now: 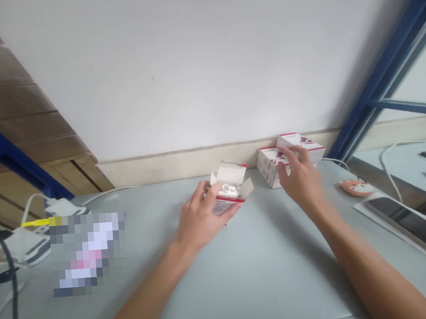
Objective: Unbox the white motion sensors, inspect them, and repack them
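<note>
My left hand (201, 214) grips a small white and red cardboard box (227, 201) near the middle of the table. The box's flaps stand raised, and a white item (230, 191) shows inside; its kind I cannot make out. To the right, my right hand (300, 175) is at a closed white box with red edges (268, 168), its fingers apart and curved over the near side. Whether the fingertips touch that box is unclear. A second closed box (299, 141) of the same look stands just behind it, by the wall.
On the right, a dark phone (410, 218) lies on a white sheet, with an orange and white animal-shaped item (356, 187) behind it. White adapters (25, 243), cables and a pixelated object (90, 255) occupy the left. Blue metal posts (371, 78) flank the white wall (192, 73).
</note>
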{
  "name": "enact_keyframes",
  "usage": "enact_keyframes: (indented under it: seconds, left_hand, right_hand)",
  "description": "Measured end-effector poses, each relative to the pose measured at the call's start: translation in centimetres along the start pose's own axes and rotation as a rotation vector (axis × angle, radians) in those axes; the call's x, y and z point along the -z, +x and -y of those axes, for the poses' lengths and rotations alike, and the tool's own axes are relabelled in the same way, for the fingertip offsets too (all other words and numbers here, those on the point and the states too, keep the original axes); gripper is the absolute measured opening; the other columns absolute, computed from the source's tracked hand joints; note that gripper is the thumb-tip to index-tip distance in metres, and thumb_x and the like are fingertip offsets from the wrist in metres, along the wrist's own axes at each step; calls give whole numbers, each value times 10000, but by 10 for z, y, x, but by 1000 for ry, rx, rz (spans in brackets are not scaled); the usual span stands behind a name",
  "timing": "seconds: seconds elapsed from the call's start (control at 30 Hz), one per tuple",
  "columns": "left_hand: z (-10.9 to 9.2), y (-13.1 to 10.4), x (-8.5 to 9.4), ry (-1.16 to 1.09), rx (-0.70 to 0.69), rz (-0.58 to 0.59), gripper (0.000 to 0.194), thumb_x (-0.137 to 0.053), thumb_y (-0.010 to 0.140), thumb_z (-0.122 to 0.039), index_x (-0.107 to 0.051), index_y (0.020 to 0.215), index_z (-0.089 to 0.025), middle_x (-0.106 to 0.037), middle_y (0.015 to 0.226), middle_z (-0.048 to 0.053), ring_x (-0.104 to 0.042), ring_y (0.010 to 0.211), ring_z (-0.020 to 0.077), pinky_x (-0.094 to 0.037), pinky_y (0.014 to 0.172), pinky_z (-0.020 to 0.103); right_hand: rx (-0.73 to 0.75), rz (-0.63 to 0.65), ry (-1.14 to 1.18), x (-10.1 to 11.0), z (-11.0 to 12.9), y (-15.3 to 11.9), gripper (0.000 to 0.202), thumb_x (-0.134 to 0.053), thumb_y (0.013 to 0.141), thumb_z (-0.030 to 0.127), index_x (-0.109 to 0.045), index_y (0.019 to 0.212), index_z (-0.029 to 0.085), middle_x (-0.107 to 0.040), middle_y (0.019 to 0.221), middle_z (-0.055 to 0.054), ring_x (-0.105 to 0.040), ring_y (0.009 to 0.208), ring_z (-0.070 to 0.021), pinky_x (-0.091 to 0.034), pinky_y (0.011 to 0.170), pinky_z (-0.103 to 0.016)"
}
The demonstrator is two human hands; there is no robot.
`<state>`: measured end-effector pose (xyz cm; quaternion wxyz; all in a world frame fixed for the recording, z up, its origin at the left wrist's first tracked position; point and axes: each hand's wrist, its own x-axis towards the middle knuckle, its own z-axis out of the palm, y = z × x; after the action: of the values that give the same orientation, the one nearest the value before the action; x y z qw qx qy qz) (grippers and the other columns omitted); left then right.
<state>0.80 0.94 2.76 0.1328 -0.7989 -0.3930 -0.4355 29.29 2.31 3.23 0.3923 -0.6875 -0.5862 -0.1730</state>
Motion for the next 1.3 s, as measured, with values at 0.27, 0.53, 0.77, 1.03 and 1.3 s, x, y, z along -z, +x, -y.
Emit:
enact_keyframes:
  seconds: [0.27,0.53,0.77,1.03,1.3]
  left_hand:
    - [-4,2,7,75,-117,32,403,-689,953,-532,-588,1295,-346,-629,1037,18,-585,632,103,-424,518,226]
    - [-7,4,12,111,-97,91,319,-640,986,-533,-678,1234,-337,-625,1000,38,-611,648,108,-420,484,212]
    - [-7,2,8,174,-105,60,379,-653,968,-551,-654,1278,-333,-635,1010,55,-621,650,138,-412,477,244]
    - [-13,1,8,193,-87,81,424,-664,960,-556,-642,1315,-325,-658,1049,71,-670,706,170,-462,496,258]
    - [-18,0,8,209,-78,50,385,-657,969,-496,-661,1308,-313,-648,1036,74,-704,741,188,-482,509,266]
  right_hand:
    - [31,77,-82,-9,-23,-1,438,-435,1028,352,-689,1360,222,-631,1392,-161,-727,959,-305,-587,693,-414]
    - [33,157,-109,1,-34,4,438,-425,1005,217,-711,1337,203,-638,1340,-180,-702,1017,-340,-567,749,-450]
    - [-61,215,12,13,-29,13,282,-601,979,350,-757,1188,242,-733,1114,-101,-677,807,-263,-512,688,-403]
    - [101,141,780,33,49,-15,146,-674,994,368,-756,1051,262,-746,921,-25,-645,772,-179,-548,740,-330]
    - [243,343,834,29,74,-36,153,-648,1021,300,-782,1093,294,-746,1105,-55,-708,1019,-224,-592,887,-397]
